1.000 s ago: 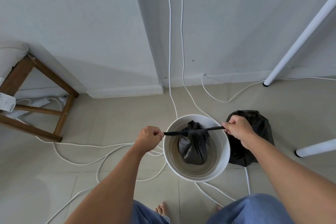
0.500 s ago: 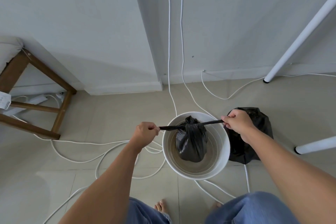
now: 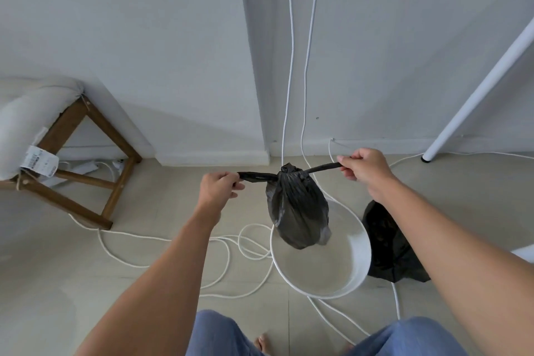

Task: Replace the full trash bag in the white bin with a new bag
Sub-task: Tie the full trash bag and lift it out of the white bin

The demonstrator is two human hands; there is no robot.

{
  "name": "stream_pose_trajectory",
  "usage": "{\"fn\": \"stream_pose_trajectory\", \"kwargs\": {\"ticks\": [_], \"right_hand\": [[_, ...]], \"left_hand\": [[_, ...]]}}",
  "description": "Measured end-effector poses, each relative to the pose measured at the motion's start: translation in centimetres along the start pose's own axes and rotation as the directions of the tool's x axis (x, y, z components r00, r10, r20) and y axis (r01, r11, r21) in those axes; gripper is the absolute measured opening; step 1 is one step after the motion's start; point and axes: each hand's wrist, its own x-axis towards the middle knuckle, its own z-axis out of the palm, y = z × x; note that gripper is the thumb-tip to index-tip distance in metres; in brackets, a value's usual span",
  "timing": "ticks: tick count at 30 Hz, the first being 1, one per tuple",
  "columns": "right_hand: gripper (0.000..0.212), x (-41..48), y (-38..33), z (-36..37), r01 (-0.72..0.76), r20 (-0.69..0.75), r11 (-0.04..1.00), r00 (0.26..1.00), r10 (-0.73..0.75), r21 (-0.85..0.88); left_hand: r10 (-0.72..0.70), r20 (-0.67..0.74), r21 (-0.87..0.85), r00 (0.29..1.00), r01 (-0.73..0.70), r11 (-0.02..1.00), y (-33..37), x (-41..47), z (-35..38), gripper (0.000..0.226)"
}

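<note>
A knotted black full trash bag (image 3: 297, 211) hangs in the air above the round white bin (image 3: 358, 263), which stands on the floor with nothing visible inside. My left hand (image 3: 218, 189) grips the bag's left tie end and my right hand (image 3: 365, 167) grips the right tie end, both pulled out sideways from the knot. A second black bag (image 3: 390, 248) lies crumpled on the floor just right of the bin, partly behind my right forearm.
White cables (image 3: 231, 243) loop over the tiled floor left of the bin and run up the wall. A wooden stool with a cushion (image 3: 72, 159) stands at the left. White table legs (image 3: 474, 95) slant at the right. My knees and bare feet are below.
Both hands have risen with the tie ends, and the knotted bag has come up out of the bin and now hangs clear above its rim. The view has tilted upward.
</note>
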Motion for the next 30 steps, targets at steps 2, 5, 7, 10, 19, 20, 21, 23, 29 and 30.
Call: {"fn": "stream_pose_trajectory", "kwargs": {"ticks": [2,5,7,10,19,20,21,23,29,30], "right_hand": [[0.016,-0.7,-1.5,1.1,0.016,0.025,1.000,1.000,-0.016,0.012],[0.015,-1.5,-3.5,2.9,0.034,0.061,0.999,0.997,-0.036,0.036],[0.015,-2.1,-4.6,4.5,0.043,0.082,0.998,0.996,-0.048,0.052],[0.014,-2.8,-6.0,6.8,0.064,0.114,0.995,0.991,-0.072,0.074],[0.016,-3.6,-8.7,11.6,0.108,0.149,0.986,0.981,-0.126,0.123],[0.018,-3.6,-9.2,12.0,0.118,0.149,0.984,0.979,-0.138,0.133],[0.020,-3.6,-9.7,12.4,0.127,0.151,0.982,0.977,-0.148,0.143],[0.020,-3.5,-10.5,13.1,0.136,0.159,0.977,0.974,-0.162,0.164],[0.020,-3.7,-10.1,15.1,0.125,0.196,0.980,0.968,-0.154,0.154],[0.019,-3.7,-9.5,15.5,0.117,0.205,0.984,0.968,-0.143,0.136]], "left_hand": [[0.004,-0.027,-0.121,1.000,-0.007,0.993,1.0,-0.2,-1.2,0.020],[-0.011,-0.055,-0.286,0.998,-0.006,0.958,2.1,-0.3,-3.2,0.024],[-0.014,-0.075,-0.360,0.997,-0.013,0.933,2.5,-0.4,-4.6,0.025],[-0.024,-0.115,-0.432,0.993,-0.028,0.901,2.6,-0.1,-6.7,0.025],[-0.026,-0.182,-0.542,0.983,-0.079,0.837,2.4,1.3,-11.3,0.020],[-0.029,-0.193,-0.552,0.981,-0.085,0.830,2.6,1.5,-11.6,0.020],[-0.031,-0.203,-0.562,0.979,-0.090,0.823,2.8,1.6,-12.0,0.020],[-0.029,-0.216,-0.573,0.976,-0.103,0.813,3.2,1.9,-12.4,0.020],[-0.033,-0.230,-0.543,0.973,-0.099,0.834,2.6,2.2,-13.4,0.022],[-0.044,-0.226,-0.533,0.973,-0.086,0.842,2.1,2.3,-13.4,0.023]]}}
